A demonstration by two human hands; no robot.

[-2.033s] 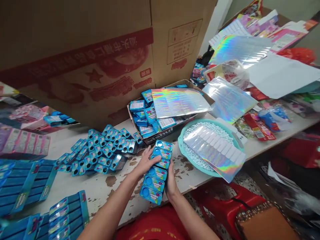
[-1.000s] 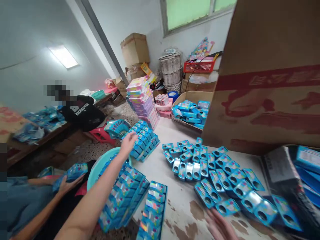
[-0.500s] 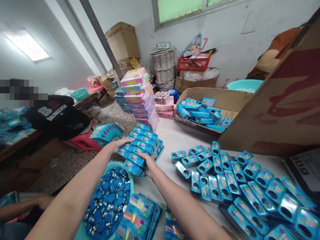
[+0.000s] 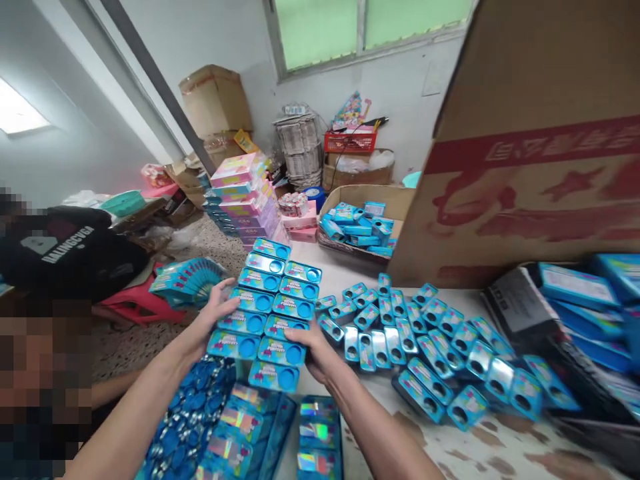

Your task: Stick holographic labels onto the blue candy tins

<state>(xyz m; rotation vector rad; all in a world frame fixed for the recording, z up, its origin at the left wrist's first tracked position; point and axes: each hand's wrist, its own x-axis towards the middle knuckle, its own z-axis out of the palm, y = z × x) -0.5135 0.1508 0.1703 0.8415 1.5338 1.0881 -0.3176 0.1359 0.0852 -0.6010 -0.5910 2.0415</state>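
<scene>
Between my two hands is a block of blue tins, set side by side in two columns, each with a round recess at one end. My left hand grips its left side, fingers over the edge. On the right side my right hand clasps it, with the thumb on top. Below the block lie many round blue caps with silvery sides. Beside them stand blue packs with shiny holographic tops and a smaller group of similar packs. Rows of loose blue tins with dark round holes cover the table to the right.
A tall cardboard carton rises at right, and a dark box of blue cartons stands before it. Behind the table are a low box of blue packets and stacked pink boxes. A co-worker in black is at left.
The block of tins has tilted so its top faces me more fully, both hands still on it. My view has swung right, showing more of the cardboard carton and the dark box.
</scene>
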